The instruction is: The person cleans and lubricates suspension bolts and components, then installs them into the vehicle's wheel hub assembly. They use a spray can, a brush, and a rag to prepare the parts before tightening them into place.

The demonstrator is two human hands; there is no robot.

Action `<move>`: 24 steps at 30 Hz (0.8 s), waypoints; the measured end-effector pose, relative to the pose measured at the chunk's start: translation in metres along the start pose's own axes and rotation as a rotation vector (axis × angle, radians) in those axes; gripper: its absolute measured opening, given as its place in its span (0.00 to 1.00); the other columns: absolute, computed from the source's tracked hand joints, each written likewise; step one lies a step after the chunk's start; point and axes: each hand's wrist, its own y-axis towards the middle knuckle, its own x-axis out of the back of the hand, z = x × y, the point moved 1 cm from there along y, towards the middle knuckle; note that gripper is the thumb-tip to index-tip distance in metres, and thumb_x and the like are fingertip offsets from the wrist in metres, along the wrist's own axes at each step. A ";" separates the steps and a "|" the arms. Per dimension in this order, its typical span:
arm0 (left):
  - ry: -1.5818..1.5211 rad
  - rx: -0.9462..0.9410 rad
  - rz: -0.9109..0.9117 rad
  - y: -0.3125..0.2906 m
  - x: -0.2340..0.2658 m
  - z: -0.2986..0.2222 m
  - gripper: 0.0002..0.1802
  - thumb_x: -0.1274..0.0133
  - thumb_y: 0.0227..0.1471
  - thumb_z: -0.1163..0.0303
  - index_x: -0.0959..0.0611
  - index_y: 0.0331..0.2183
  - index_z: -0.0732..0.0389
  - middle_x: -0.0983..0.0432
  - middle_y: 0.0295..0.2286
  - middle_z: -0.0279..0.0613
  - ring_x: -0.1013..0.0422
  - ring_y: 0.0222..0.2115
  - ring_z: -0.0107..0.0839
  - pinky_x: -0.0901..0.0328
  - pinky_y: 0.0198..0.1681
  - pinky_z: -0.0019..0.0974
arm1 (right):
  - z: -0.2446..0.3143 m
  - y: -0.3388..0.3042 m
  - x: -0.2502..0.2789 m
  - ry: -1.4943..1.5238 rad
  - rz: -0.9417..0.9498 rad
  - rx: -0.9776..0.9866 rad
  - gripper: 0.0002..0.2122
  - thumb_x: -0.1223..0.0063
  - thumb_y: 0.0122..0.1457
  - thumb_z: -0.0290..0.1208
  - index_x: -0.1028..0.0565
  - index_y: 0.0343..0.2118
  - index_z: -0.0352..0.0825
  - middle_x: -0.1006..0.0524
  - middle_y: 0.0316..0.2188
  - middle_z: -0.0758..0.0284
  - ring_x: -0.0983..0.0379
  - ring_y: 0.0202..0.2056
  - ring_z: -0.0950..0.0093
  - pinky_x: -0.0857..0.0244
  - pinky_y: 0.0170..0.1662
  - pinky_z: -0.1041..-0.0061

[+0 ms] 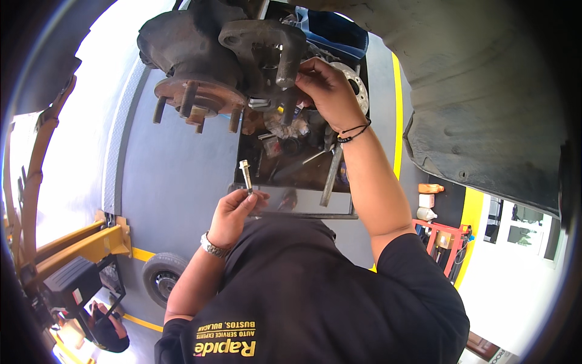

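Observation:
My left hand (233, 213) pinches a metal flanged bolt (245, 175) upright by its lower end, head up, in front of my body. Higher up, my right hand (326, 91) is curled against the cylindrical end of a dark brake caliper bracket (287, 65); its fingertips are partly hidden behind that metal. Just left of the bracket sits a rusty wheel hub (203, 91) with several threaded studs pointing down. No brake disc or wheel is mounted on the hub.
Below the hub stands a dark tool tray (303, 170) with loose parts and tools. A vehicle body panel (485, 109) hangs at right. A tyre (163, 278) and yellow lift arm (85, 246) are lower left. Bottles (428, 200) and a red cart (445, 242) stand right; another person (109, 324) is lower left.

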 end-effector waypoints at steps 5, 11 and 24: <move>0.083 -0.007 0.035 0.002 0.006 -0.003 0.14 0.51 0.68 0.67 0.17 0.46 0.67 0.17 0.43 0.40 0.25 0.41 0.25 0.31 0.48 0.33 | -0.003 0.007 0.001 0.010 -0.045 0.018 0.08 0.39 0.64 0.31 0.21 0.40 0.32 0.21 0.29 0.73 0.27 0.27 0.85 0.31 0.29 0.82; 0.018 -0.012 0.022 -0.003 0.008 0.001 0.15 0.50 0.68 0.67 0.17 0.46 0.67 0.18 0.44 0.39 0.25 0.41 0.24 0.31 0.48 0.33 | -0.002 0.009 0.000 0.056 -0.062 0.052 0.08 0.39 0.63 0.31 0.21 0.38 0.30 0.20 0.28 0.70 0.25 0.26 0.83 0.29 0.29 0.81; 0.020 -0.009 -0.033 -0.014 0.010 0.007 0.14 0.50 0.68 0.67 0.16 0.44 0.67 0.17 0.38 0.38 0.25 0.39 0.25 0.31 0.48 0.34 | 0.000 0.025 0.006 0.018 0.099 -0.083 0.06 0.39 0.59 0.28 0.23 0.35 0.31 0.21 0.25 0.70 0.26 0.23 0.81 0.32 0.29 0.80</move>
